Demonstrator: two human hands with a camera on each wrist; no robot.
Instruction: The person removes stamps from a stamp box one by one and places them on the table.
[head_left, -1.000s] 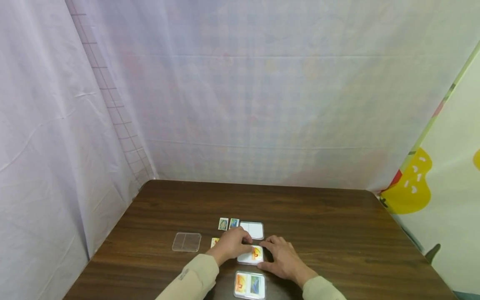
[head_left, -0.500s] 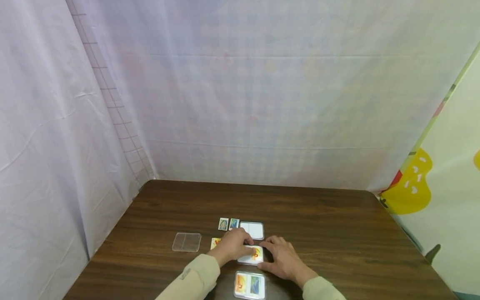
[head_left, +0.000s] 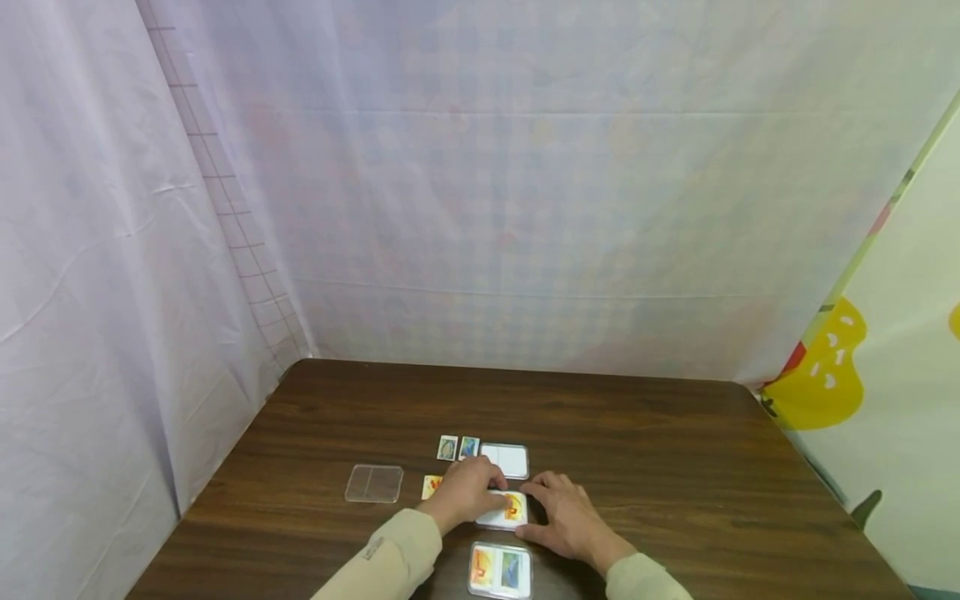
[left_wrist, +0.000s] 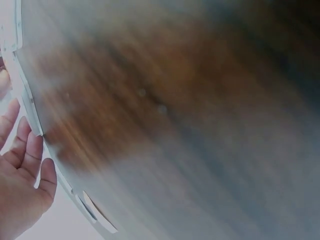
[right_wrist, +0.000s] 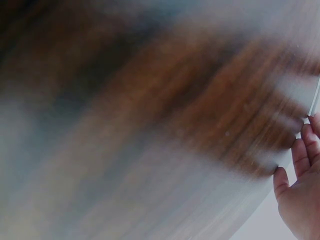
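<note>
In the head view, my left hand (head_left: 468, 489) reaches over the left part of a flat white-backed display case (head_left: 493, 521). Its thumb tip lies at an orange picture stamp (head_left: 514, 506) in the case's right half; the palm hides the left half. My right hand (head_left: 564, 514) holds the case's right end between the index finger at the far corner and the thumb at the near corner. Curved fingers of the left hand (left_wrist: 27, 170) show by the thin case edge in the left wrist view. The right wrist view catches the right hand (right_wrist: 302, 185) at its frame edge.
Nearer me lies another case (head_left: 500, 571) with two stamps. Beyond the hands sits a white-backed case (head_left: 505, 460), with two stamps (head_left: 447, 448) left of it. A yellow-orange stamp (head_left: 431, 486) peeks from beside the left wrist. Further left lies a clear lid (head_left: 374, 484) on the brown table (head_left: 300, 533).
</note>
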